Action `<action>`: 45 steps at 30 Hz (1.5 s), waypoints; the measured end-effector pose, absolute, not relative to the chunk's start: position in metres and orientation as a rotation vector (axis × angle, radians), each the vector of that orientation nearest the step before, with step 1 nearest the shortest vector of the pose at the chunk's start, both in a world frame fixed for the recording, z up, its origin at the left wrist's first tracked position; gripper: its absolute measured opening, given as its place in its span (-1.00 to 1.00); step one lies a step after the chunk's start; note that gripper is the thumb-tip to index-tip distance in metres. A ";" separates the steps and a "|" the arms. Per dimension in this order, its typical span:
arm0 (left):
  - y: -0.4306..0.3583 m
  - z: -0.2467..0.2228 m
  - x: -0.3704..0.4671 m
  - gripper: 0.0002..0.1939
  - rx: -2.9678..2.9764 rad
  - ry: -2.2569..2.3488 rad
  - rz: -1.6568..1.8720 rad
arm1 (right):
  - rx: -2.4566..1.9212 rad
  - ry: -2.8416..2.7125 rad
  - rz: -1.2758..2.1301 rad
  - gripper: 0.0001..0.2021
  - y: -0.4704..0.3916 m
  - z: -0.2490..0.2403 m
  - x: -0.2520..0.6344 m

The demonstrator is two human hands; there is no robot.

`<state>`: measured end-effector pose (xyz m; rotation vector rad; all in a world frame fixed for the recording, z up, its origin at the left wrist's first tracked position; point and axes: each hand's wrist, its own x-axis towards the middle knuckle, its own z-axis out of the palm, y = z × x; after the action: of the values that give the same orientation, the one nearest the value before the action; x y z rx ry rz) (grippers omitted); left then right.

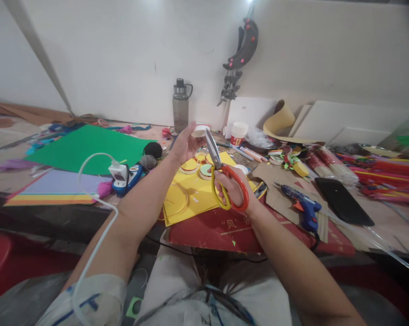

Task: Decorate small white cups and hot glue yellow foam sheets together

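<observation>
My left hand (185, 146) is closed on a small white paper ring (200, 131) with a red edge, held above the table. In my right hand (232, 183) are scissors (218, 156) with one yellow and one red-orange handle. Their blade tips reach up to the ring's right side; whether they touch it I cannot tell. Below both hands lie yellow sheets (177, 206). On them sit several small rings, among them a white ring with a red edge (188, 168) and a pale green one (205, 171).
A blue glue gun (302, 206) and a black phone (343, 201) lie to the right. Green sheet (92, 147) and a power strip (131, 179) with a white cable are on the left. A grey bottle (181, 108) and paper cup (238, 134) stand at the back.
</observation>
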<state>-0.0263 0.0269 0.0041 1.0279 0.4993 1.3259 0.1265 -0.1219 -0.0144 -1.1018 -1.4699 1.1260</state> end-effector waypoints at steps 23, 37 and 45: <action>0.028 0.001 -0.028 -0.35 1.028 0.427 1.314 | -1.108 -1.452 1.172 -0.66 -0.122 -0.018 0.128; 0.028 0.001 -0.027 -0.37 1.018 0.477 1.308 | -1.132 -1.433 1.158 -0.70 -0.123 -0.017 0.127; 0.024 0.005 -0.026 -0.40 1.028 0.481 1.301 | -1.145 -1.420 1.143 -0.70 -0.125 -0.014 0.124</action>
<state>-0.0261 0.0240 0.0045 1.0277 0.4811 1.3014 0.1237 -0.1254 -0.0143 -1.1452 -1.4197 1.1428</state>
